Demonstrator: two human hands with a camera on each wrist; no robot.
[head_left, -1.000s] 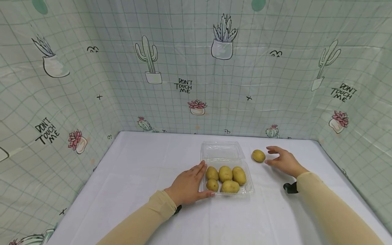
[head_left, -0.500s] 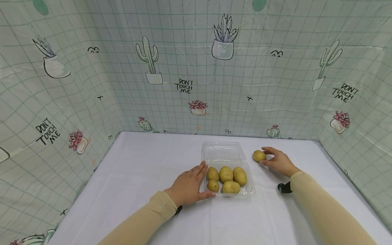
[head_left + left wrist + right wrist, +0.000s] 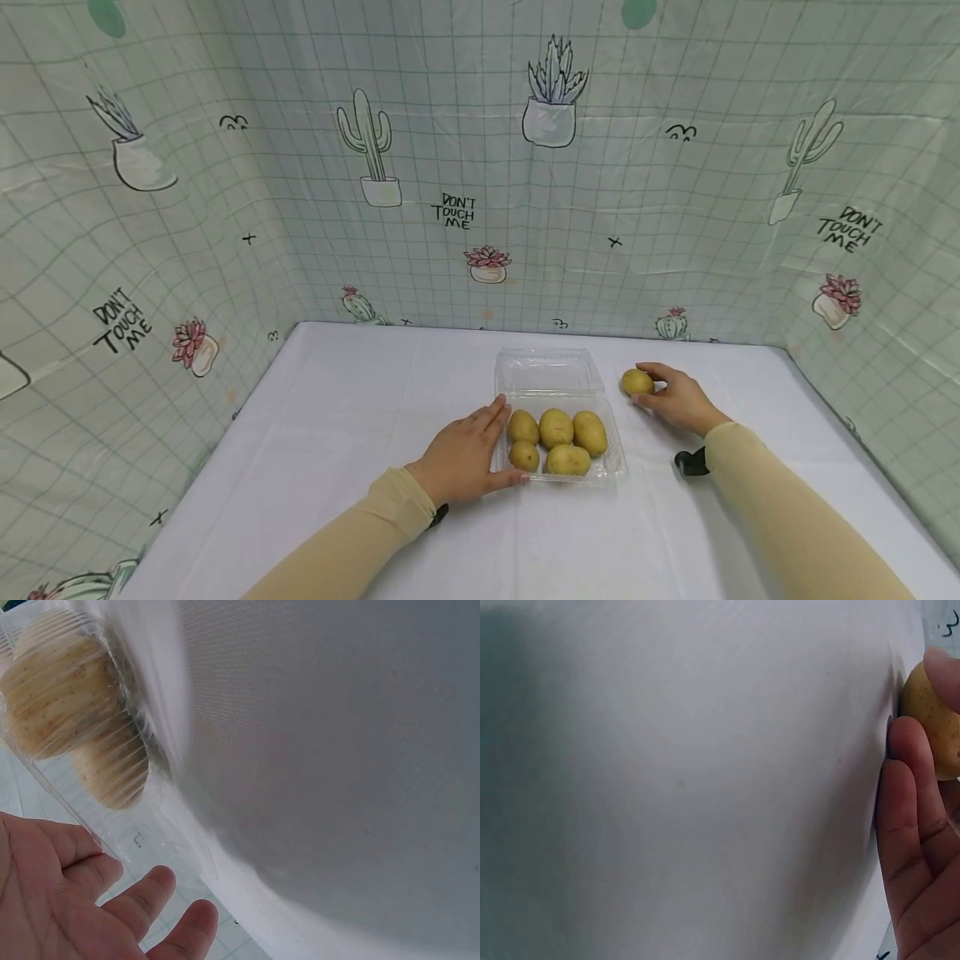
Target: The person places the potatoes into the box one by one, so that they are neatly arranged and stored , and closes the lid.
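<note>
A lone yellow potato point(image 3: 634, 382) point(image 3: 936, 731) sits on the white cloth right of a clear plastic clamshell box point(image 3: 617, 462). My right hand point(image 3: 678, 401) point(image 3: 922, 832) pinches this potato between thumb and fingers, the fingers low along the cloth. Several more potatoes point(image 3: 556, 427) point(image 3: 56, 697) lie inside the box, whose lid point(image 3: 547, 371) is folded back away from me. Against the box's left side rests my left hand point(image 3: 463, 454) point(image 3: 67, 889), fingers fairly straight, the thumb at the front left corner.
A white cloth point(image 3: 360, 400) covers the table. Behind it and along both sides hangs a grid-patterned curtain point(image 3: 420, 267) with cactus drawings. Dark wrist-worn devices point(image 3: 692, 462) show under the sleeves.
My right hand has moved left to the lone potato and closed its thumb and fingers on it. The left hand stays at the box, and the potatoes in it have not moved.
</note>
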